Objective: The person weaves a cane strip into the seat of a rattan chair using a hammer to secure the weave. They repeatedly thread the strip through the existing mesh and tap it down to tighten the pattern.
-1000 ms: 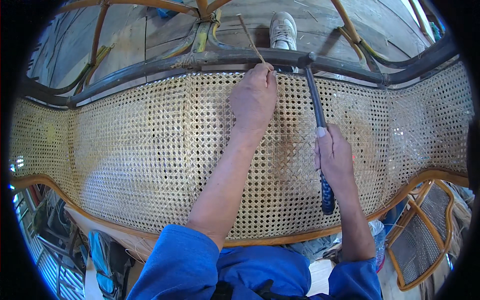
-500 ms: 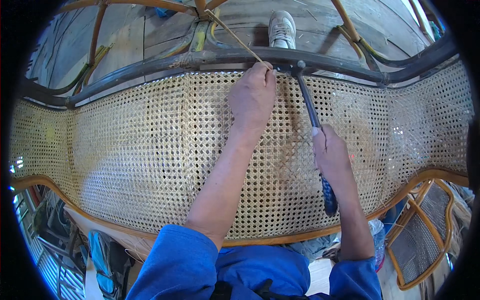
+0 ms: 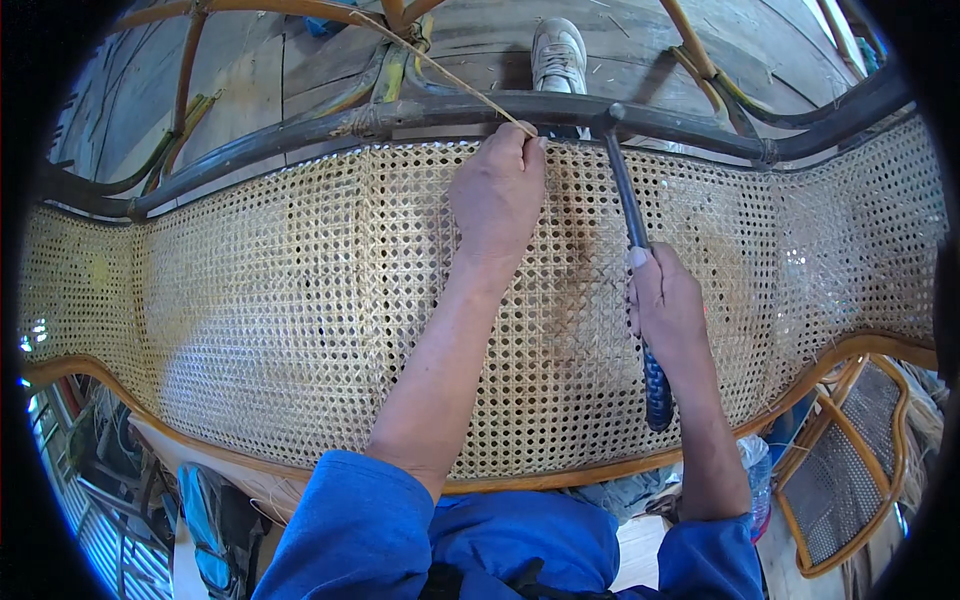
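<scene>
A wide panel of woven cane webbing [image 3: 300, 300] stretches across the view in front of me. Along its far edge runs a dark rattan pole [image 3: 265, 140]. My left hand [image 3: 497, 190] is closed at that edge, pinching a thin rattan strip [image 3: 455, 78] that reaches away to the upper left. In my right hand [image 3: 672, 300], fingers wrapped round the handle, is a hammer [image 3: 628, 195]. Its head lies over the dark pole, right of my left hand. The hammer's lower grip is dark and ribbed. Whatever lies beneath my left fingertips is hidden.
Brown rattan legs and braces [image 3: 187, 80] rise beyond the pole. A light shoe [image 3: 558, 58] is on the wooden floor there. Curved rattan trim [image 3: 560, 478] borders the panel's near side. A caned rattan piece [image 3: 845, 480] is at lower right, a blue-and-black bag [image 3: 203, 520] at lower left.
The hammer head has shifted slightly up and to the right. My left hand has moved a little left, and more of the strip shows toward the upper left.
</scene>
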The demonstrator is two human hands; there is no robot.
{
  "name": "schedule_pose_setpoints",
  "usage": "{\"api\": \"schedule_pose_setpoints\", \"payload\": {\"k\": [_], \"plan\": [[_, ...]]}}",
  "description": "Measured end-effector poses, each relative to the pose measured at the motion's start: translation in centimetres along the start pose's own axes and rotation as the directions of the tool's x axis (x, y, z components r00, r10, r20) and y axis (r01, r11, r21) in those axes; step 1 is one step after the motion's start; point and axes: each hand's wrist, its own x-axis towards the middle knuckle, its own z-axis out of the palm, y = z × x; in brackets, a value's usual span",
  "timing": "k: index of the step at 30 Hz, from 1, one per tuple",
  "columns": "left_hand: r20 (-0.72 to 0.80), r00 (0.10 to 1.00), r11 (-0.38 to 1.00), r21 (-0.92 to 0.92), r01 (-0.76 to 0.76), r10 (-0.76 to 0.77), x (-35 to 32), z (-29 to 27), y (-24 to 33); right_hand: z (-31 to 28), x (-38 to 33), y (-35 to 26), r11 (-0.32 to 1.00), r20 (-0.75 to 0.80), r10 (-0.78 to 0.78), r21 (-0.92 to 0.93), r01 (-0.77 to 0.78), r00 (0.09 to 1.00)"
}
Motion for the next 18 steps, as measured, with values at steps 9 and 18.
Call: {"api": "schedule_pose_setpoints", "payload": {"k": [9,18], "plan": [[-0.02,0.999,1.0,0.001,-0.027,0.027,0.0,0.0,0.0,-0.2,-0.1,0.2,1.0,0.029,-0.003,0.003,0.003,1.0],[0.012,0.999,0.996,-0.083,-0.033,0.034,-0.5,-0.8,1.0,-0.5,0.2,1.1,1.0,-0.001,0.006,-0.015,-0.006,1.0]]}}
